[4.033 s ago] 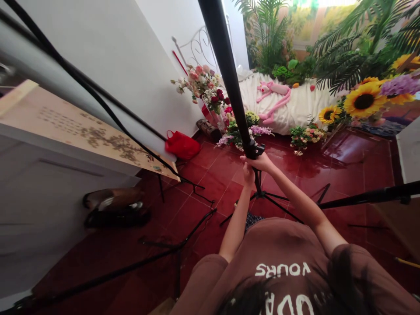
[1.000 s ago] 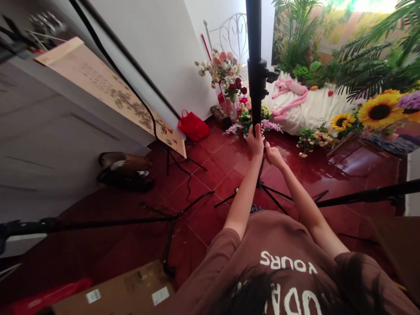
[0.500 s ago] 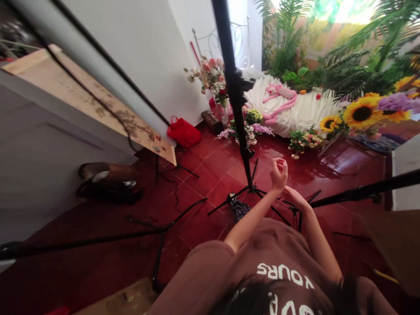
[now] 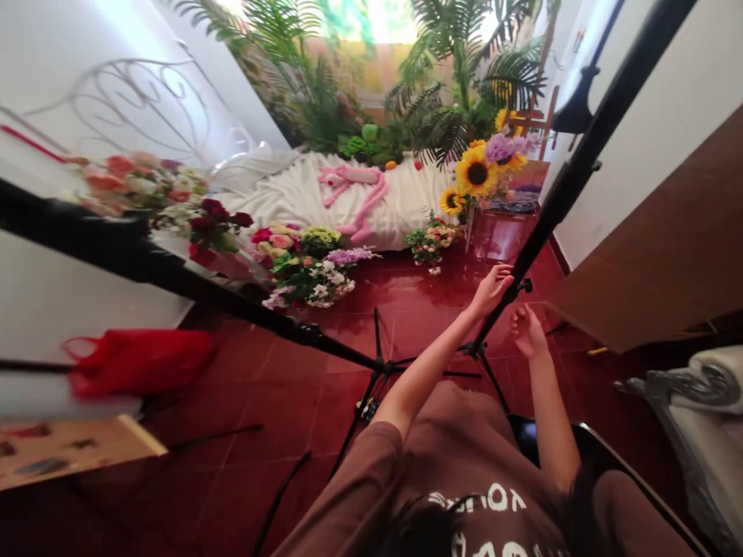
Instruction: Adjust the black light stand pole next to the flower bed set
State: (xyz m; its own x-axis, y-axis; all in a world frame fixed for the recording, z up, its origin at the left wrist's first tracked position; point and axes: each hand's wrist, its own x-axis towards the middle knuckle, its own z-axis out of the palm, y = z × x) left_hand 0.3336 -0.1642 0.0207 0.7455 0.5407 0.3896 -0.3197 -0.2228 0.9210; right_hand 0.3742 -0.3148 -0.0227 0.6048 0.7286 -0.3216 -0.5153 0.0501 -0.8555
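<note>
My left hand point(image 4: 493, 291) reaches forward with its fingers stretched out, right against a black stand pole point(image 4: 551, 203). Whether the fingertips touch the pole or only pass beside it, I cannot tell. On the pole's other side my right hand point(image 4: 528, 333) is raised, fingers loosely curled and apart, with nothing visible in it. A small black knob point(image 4: 525, 285) juts from the pole between the two hands. Another black stand pole point(image 4: 232, 300) slants across the left, its spread legs meeting near my left forearm.
Ahead, a white draped cloth point(image 4: 279, 189) bears a pink plush toy point(image 4: 363, 176). Bouquets point(image 4: 316, 267), sunflowers point(image 4: 477, 172) and palm fronds surround it. A red bag point(image 4: 145, 360) lies left. A brown board point(image 4: 650, 247) and a carved silver-framed seat point(image 4: 673, 410) stand right.
My view has swung to the right. My hands were close together at the wrists; now they are apart, the left stretched toward the right-hand pole and the right raised beyond it.
</note>
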